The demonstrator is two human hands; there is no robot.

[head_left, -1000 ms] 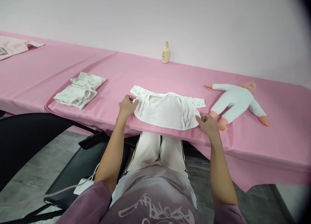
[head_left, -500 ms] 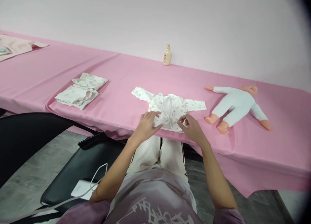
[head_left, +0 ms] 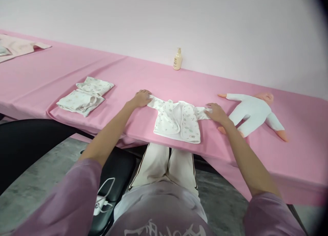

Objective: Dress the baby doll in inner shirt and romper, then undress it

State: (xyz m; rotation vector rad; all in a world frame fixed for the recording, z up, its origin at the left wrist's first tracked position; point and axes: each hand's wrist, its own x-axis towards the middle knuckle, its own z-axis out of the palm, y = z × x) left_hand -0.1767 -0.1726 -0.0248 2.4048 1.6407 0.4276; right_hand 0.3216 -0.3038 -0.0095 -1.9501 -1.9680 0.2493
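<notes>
A small white baby shirt with a scattered print lies spread on the pink cloth in front of me, its front panels slightly apart and both sleeves stretched sideways. At the left cuff, my left hand has its fingers closed over the sleeve end. My right hand is closed on the opposite cuff, with finger and thumb at its edge. Just beyond that hand lies a baby doll in a white suit; my right hand and forearm partly hide its feet.
Folded printed baby clothes lie to the left on the pink tablecloth. A pump bottle stands near the wall. Pale pink fabric lies at the far left. A black chair holds a white charger with a cable.
Both hands moved outward from the shirt's lower front to its two cuffs. The front panels now lie flatter and the hem is straighter. My right arm now covers part of the doll's feet.
</notes>
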